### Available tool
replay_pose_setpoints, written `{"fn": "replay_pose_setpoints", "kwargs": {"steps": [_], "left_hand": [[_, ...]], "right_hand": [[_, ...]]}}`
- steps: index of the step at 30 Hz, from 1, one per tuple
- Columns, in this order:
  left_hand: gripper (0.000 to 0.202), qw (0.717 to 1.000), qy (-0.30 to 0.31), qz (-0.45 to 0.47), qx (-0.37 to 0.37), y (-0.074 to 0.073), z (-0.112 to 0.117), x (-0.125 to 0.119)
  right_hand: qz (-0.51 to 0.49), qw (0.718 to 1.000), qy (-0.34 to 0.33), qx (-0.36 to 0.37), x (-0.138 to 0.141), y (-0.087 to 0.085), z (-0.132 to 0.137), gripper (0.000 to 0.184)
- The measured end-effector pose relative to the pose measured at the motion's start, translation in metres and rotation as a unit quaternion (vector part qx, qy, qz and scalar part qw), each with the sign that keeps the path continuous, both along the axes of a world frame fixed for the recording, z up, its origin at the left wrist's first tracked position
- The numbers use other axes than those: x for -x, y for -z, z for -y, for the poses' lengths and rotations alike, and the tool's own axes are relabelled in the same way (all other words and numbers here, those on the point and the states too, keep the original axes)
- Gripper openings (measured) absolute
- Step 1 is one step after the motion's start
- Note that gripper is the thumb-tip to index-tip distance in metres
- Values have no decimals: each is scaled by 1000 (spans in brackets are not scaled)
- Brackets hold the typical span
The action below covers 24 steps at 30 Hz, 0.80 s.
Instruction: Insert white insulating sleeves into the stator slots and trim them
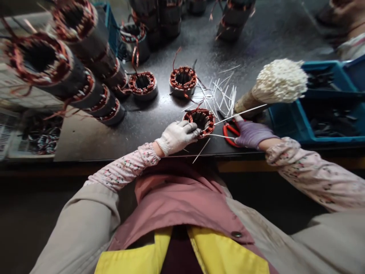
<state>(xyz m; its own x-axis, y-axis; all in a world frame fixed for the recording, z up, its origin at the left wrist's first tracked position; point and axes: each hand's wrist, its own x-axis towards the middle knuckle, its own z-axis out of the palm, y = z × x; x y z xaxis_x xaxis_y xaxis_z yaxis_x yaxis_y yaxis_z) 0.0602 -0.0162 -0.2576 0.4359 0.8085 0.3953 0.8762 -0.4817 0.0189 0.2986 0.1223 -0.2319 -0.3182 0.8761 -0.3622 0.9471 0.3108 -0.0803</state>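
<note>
My left hand (181, 136), in a white knit glove, grips the near-left rim of a motor stator (209, 121) with copper windings, its fingers curled over the edge. Two thin white cords (221, 136) reach from the stator's right side towards my right hand (252, 133), which wears a purple glove. My right hand is closed at the red handles of a pair of scissors (228, 135), whose dark blades point up-left. Whether its fingers also pinch a cord is unclear. Loose white cord pieces (221, 93) lie scattered just behind the stator.
Two single stators (143, 86) stand behind, with tall stacks of stators (99, 101) at left. A thick bundle of white cords (281, 82) leans at right beside blue bins (327, 133) of dark parts. Another person's hand (349, 15) shows at the top right.
</note>
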Motion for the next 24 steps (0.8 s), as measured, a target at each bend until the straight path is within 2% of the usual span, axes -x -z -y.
{"fn": "replay_pose_setpoints", "kwargs": {"steps": [2,5,7,9,10,13,18,22,24], "left_hand": [[30,1000,-12,21,-9,3,6,-1],[25,999,-19,48,-16,10,7,-1],[24,998,-16,57,-25,14,5,-1],[25,998,-12,60,-34,16,4,-1],[26,997,-12,60,-36,16,4,-1],[26,997,-13,66,-39,14,5,0],[25,997,-4,64,-43,11,7,0],[27,998,-8,46,-35,12,7,3],[28,999,-1,37,-37,12,6,5]], "right_hand": [[-35,999,8,-41,-15,7,4,58],[-112,989,-16,-96,-44,20,27,41],[-185,976,-51,-105,-56,24,50,42],[-232,958,-101,-134,-56,21,73,45],[-224,954,-124,-156,-52,18,82,46],[-114,958,-164,-205,-30,5,96,47],[13,961,-205,-188,-4,-13,94,48],[9,965,-217,-148,-11,-9,91,48],[-27,971,-192,-139,-18,-3,88,47]]}}
